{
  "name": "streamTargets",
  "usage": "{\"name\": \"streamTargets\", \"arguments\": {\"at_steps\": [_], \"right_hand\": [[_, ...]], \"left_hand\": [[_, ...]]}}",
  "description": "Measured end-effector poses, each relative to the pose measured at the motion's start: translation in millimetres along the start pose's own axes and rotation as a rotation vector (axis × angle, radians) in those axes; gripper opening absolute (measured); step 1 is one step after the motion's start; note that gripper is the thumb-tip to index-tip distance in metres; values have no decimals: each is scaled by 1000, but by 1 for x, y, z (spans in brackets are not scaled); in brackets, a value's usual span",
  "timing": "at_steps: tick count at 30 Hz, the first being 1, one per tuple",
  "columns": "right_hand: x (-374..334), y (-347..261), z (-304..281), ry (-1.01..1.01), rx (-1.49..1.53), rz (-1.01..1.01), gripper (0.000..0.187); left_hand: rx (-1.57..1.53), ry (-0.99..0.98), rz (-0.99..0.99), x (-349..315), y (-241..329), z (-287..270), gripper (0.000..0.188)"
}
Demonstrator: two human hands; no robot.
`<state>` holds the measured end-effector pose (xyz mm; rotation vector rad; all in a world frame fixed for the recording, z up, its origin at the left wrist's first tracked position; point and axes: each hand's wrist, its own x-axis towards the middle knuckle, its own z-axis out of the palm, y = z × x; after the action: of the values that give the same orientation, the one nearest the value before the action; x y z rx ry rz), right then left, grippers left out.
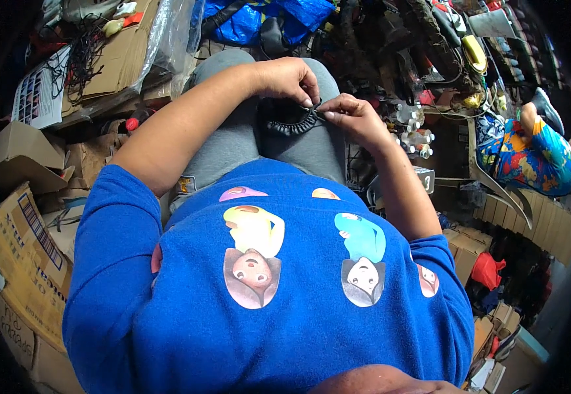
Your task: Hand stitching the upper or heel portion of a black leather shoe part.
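Over my lap, a black ridged loop [290, 127] hangs in a curve, looking like a coiled cord or a braided band; its exact kind is unclear. My left hand [290, 80] is closed in a pinch at the loop's upper end, thumb and forefinger together. From the other side, my right hand [356, 117] pinches the same end, its fingertips almost touching those of the left. A thin dark strand shows between the two pinches. The loop's lower part hangs free above my grey trousers [223, 134].
Flattened cardboard [118, 59] and black cables [87, 56] lie to the far left, with a cardboard box [26, 148] nearer. Ahead is a blue plastic bag [302, 20]. Small clear bottles [419, 141] stand to the right. Another person in colourful clothes [528, 157] is at far right.
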<state>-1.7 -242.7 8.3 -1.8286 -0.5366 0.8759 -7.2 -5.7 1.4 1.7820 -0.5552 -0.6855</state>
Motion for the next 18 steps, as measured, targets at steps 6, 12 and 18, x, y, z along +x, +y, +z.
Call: {"name": "streamTargets", "arguments": {"at_steps": [6,12,18], "right_hand": [[-10,-22,14,219,-326,-119,15],[-27,-32,23,256,-464,-80,23],[-37,-14,42,462,-899,-406,34]], "left_hand": [[427,394,197,-19,-5,6,28],[344,563,69,-63,9,35,34],[722,738,100,-63,3,55,17]]}}
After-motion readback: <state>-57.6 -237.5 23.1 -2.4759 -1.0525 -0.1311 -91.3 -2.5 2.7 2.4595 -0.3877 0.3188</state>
